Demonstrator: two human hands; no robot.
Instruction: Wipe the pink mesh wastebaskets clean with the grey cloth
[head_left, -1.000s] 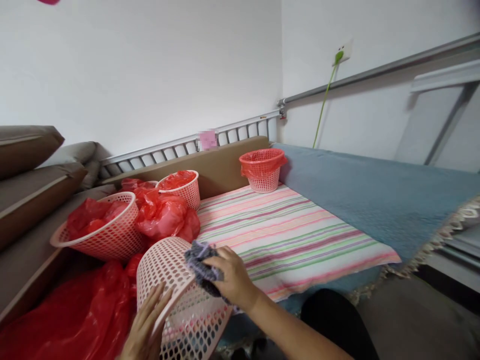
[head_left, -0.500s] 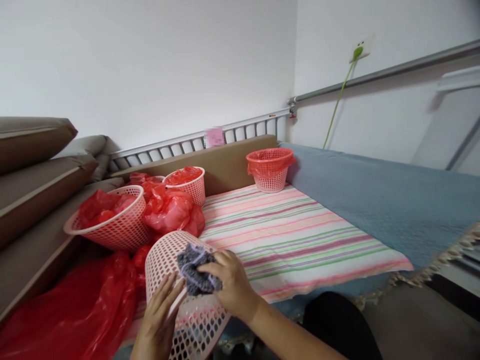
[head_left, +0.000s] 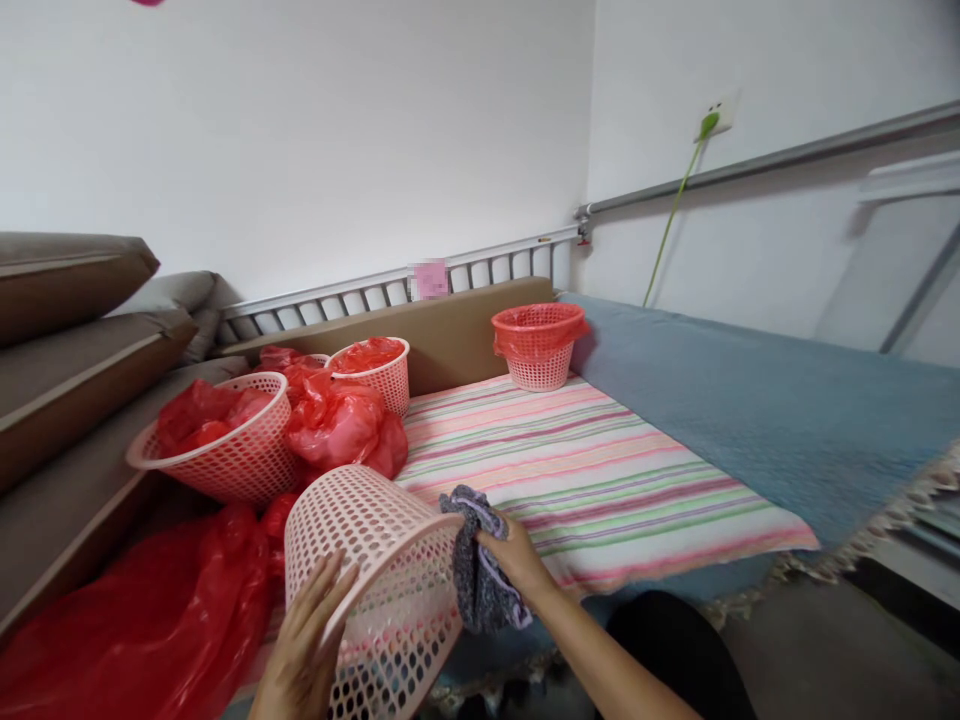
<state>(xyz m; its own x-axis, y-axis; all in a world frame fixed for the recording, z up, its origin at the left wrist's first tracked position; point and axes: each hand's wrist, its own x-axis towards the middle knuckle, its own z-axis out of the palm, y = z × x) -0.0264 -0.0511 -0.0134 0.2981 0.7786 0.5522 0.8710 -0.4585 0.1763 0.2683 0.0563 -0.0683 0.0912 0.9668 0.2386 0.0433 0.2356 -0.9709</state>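
At the near-left edge of the striped sheet [head_left: 615,480], the pale pink basket [head_left: 352,510] lies tilted, its open mouth turned towards the wearer and the perforated outer wall facing up. The left hand [head_left: 304,645] steadies it at the rim: its grip is partly open, with long fingers laid over the outside of the wall, and the thumb cannot be made out. On the other side, the right hand [head_left: 521,565] has a closed grip on a bunched grey rag [head_left: 480,590] with lilac edging, part of which hangs loose beside the basket and meets the rim.

The step in hand looks like wiping, with the rag working at the rim. Another stroke would seem to call for the rag to be pressed to the lip and drawn along it, while the left hand keeps the light, holed wall from rolling or skidding. A loose fold could catch in the holes, so gathering the rag closer would likely help.

Just beyond the basket sits a heap of red plastic bags [head_left: 345,430], with a bag-filled basket [head_left: 259,455] to its left and another basket [head_left: 386,385] behind. Farther off, near the blue cover [head_left: 750,400], a red-lined basket [head_left: 540,368] stands upright on the sheet.
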